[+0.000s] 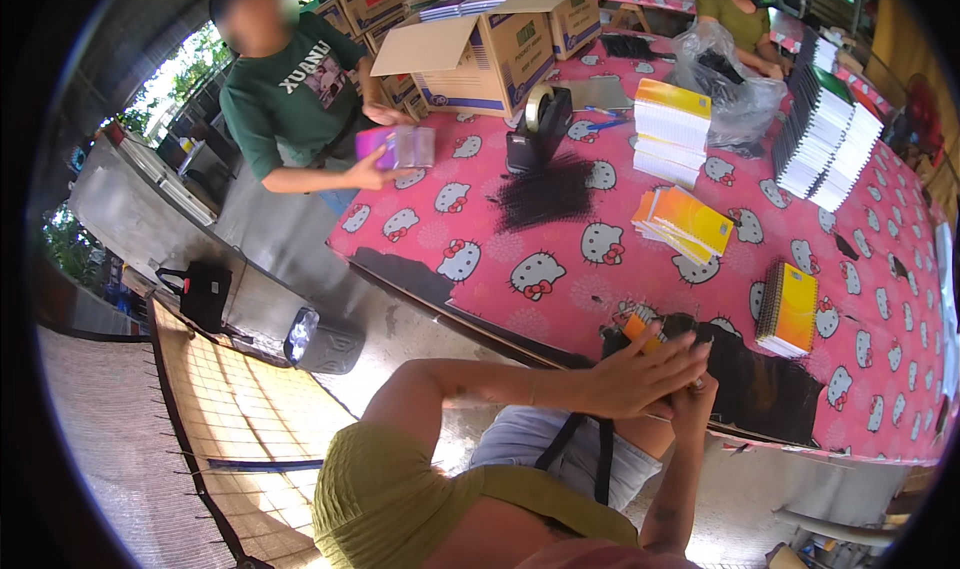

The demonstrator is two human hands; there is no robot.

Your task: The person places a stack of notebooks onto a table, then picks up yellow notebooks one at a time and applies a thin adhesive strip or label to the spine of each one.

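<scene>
My left hand (640, 377) lies nearly flat, its fingers stretched together toward the right, over the table's near edge. My right hand (692, 404) is pressed up against it from the right; most of its fingers are hidden. Just beyond my left fingers shows a small part of an orange spiral notebook (640, 326); whether it is held or lies on the table I cannot tell. To the right stands a stack of yellow-orange spiral notebooks (790, 309). Farther off lie a fanned pile of yellow notebooks (685, 222) and a taller leaning stack (670, 134).
A pink patterned cloth with black worn patches covers the table (540, 269). On it stand a tape dispenser (540, 129), open cardboard boxes (480, 59), a clear plastic bag (725, 89) and rows of notebooks (825, 119). A co-worker (300, 99) holds a purple pack (395, 149) at left; another sits far right.
</scene>
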